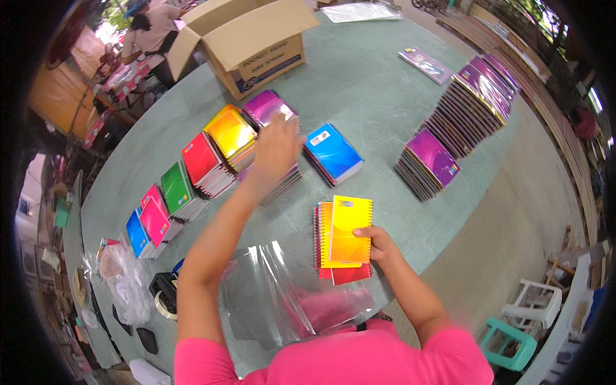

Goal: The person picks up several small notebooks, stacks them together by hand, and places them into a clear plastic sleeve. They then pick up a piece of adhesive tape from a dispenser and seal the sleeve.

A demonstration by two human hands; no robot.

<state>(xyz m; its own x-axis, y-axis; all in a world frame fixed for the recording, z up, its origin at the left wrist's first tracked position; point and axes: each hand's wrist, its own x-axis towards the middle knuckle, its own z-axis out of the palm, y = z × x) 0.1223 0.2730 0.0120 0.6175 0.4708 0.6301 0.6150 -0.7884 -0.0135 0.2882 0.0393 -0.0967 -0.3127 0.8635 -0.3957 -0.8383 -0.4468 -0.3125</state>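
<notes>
In my right hand point(380, 244) is a small bundle of spiral notebooks, with a yellow notebook point(350, 228) on top and the edge of a red notebook point(351, 274) showing below. The thumb lies over the yellow cover. My left hand point(279, 146) is stretched out over the stacked purple notebooks point(269, 106). Its fingers are blurred, and I cannot tell whether they grip one. Just right of it sits a stack of blue notebooks point(333, 153). Yellow point(230, 131), red point(202, 157), green point(174, 186) and pink notebooks point(157, 218) stand in stacks to its left.
Clear plastic sheeting point(276, 295) lies in front of me on the green table point(372, 83). An open cardboard box point(256, 58) stands at the back. Tall purple notebook stacks point(465, 106) are on the right. A tape dispenser point(165, 292) lies at left; another person point(154, 29) is far left.
</notes>
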